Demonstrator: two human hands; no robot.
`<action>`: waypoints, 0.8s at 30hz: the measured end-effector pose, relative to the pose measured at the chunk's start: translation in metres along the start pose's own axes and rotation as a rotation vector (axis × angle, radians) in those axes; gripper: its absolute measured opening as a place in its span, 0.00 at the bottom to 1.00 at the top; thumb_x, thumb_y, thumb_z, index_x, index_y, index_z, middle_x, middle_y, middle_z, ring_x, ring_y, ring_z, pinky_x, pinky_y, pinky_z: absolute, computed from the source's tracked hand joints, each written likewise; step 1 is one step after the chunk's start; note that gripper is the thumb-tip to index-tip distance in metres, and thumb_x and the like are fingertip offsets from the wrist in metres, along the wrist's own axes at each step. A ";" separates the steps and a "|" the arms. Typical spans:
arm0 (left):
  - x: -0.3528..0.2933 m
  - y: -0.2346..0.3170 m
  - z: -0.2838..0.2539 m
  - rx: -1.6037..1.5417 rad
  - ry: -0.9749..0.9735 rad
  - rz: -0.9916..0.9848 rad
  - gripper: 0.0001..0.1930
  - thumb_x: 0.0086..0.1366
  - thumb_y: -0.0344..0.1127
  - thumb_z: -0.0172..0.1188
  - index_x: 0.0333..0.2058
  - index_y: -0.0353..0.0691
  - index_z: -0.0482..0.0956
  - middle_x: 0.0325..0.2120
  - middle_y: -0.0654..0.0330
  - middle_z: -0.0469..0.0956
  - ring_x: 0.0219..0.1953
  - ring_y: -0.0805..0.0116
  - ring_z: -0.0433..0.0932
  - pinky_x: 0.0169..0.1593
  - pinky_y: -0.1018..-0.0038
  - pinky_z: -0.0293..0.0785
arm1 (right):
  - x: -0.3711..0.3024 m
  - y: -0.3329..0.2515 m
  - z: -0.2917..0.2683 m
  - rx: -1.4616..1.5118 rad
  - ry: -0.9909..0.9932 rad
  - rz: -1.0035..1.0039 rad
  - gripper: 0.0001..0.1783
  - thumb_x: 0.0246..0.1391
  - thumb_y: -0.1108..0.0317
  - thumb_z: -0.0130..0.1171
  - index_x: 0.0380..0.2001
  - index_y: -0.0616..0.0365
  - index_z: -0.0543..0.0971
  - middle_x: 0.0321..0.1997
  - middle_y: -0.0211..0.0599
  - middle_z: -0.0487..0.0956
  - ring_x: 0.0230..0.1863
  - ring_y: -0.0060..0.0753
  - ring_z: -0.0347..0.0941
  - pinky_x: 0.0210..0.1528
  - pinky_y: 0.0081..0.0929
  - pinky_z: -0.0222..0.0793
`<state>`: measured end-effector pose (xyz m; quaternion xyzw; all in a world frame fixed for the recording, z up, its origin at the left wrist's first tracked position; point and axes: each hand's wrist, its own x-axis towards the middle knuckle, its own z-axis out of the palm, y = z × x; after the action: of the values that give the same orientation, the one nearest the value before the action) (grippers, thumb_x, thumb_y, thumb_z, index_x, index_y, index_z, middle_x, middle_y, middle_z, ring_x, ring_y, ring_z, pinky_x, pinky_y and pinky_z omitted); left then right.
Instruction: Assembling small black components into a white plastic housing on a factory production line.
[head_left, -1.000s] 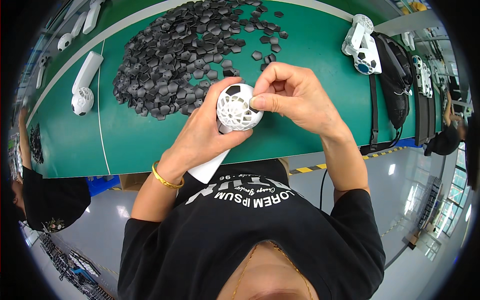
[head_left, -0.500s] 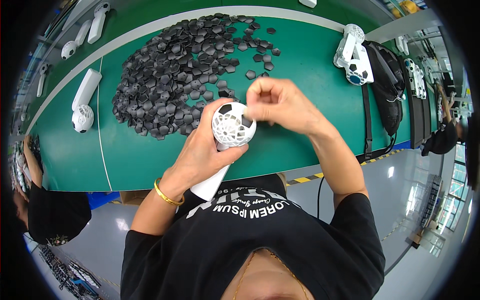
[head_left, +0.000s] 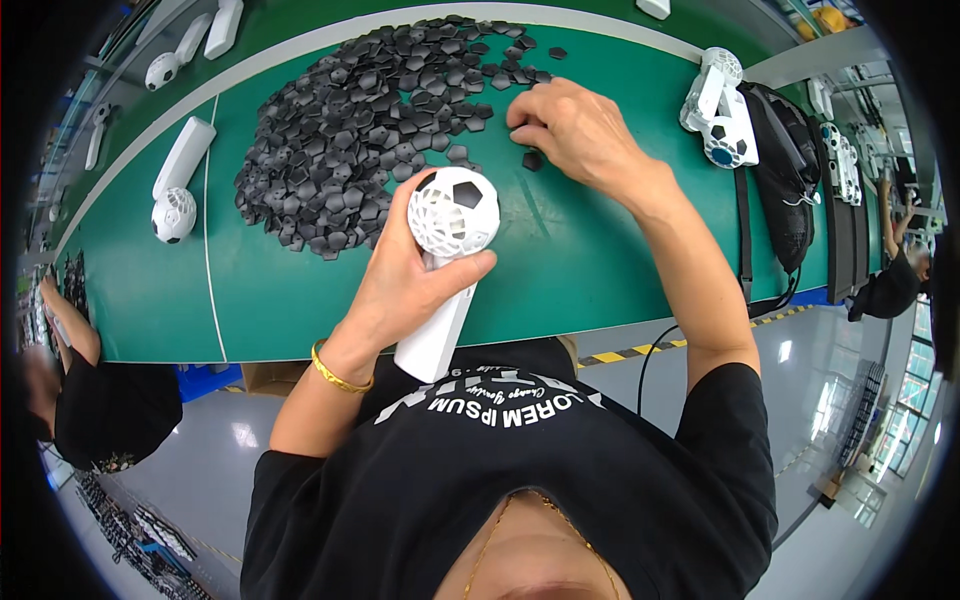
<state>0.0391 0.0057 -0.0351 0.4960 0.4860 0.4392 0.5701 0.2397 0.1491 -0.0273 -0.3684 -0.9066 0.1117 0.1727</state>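
Note:
My left hand is wrapped around the neck of a white handheld fan with a ball-shaped, football-patterned head. Its handle slants down toward my shirt. On the head, an open lattice grille faces left, and a black pentagon panel sits near the top right. My right hand is low over the table at the right edge of a big heap of loose black pentagon pieces. Its fingers are curled in toward the thumb; whatever lies at the fingertips is hidden. One loose black pentagon lies just below that hand.
Another white ball-headed fan lies on the green table at the left. Several more fans are stacked at the right, beside a black backpack. Other people work at the far left and far right.
My right hand has left the fan's head and moved up and away to the pieces at the heap's right edge. The left hand has tilted the fan, its handle now more upright.

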 end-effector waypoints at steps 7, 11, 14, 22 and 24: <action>0.000 -0.007 -0.001 -0.046 0.103 -0.059 0.42 0.54 0.30 0.69 0.60 0.28 0.50 0.49 0.54 0.70 0.51 0.70 0.72 0.54 0.74 0.70 | -0.023 -0.050 -0.007 0.729 0.010 0.357 0.06 0.56 0.70 0.60 0.31 0.62 0.76 0.27 0.28 0.77 0.30 0.21 0.73 0.33 0.21 0.69; 0.003 -0.007 0.003 -0.119 0.121 -0.061 0.43 0.55 0.32 0.69 0.60 0.27 0.47 0.49 0.54 0.71 0.50 0.70 0.73 0.53 0.74 0.71 | -0.047 -0.089 0.012 1.265 0.183 0.407 0.07 0.58 0.70 0.60 0.31 0.63 0.75 0.28 0.25 0.76 0.29 0.15 0.71 0.32 0.15 0.68; 0.004 -0.001 0.005 -0.111 0.125 -0.059 0.43 0.56 0.32 0.68 0.60 0.27 0.46 0.49 0.54 0.71 0.50 0.70 0.73 0.53 0.73 0.71 | -0.054 -0.103 0.029 1.346 0.287 0.420 0.07 0.57 0.71 0.61 0.32 0.63 0.74 0.29 0.26 0.76 0.30 0.13 0.70 0.32 0.13 0.67; 0.008 -0.009 0.001 -0.087 0.123 -0.028 0.42 0.58 0.32 0.67 0.60 0.27 0.44 0.49 0.53 0.71 0.50 0.69 0.73 0.53 0.73 0.71 | -0.049 -0.101 0.032 0.996 0.308 0.359 0.09 0.55 0.73 0.63 0.34 0.62 0.73 0.30 0.25 0.75 0.30 0.12 0.68 0.31 0.13 0.66; 0.002 -0.009 0.003 -0.073 0.130 -0.030 0.42 0.59 0.32 0.66 0.60 0.27 0.44 0.49 0.53 0.71 0.50 0.68 0.73 0.53 0.73 0.71 | -0.049 -0.100 0.027 0.953 0.295 0.346 0.10 0.54 0.73 0.64 0.35 0.61 0.72 0.30 0.25 0.74 0.30 0.12 0.67 0.31 0.13 0.66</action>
<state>0.0422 0.0065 -0.0440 0.4380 0.5130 0.4795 0.5613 0.1987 0.0422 -0.0308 -0.4048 -0.6473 0.4856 0.4257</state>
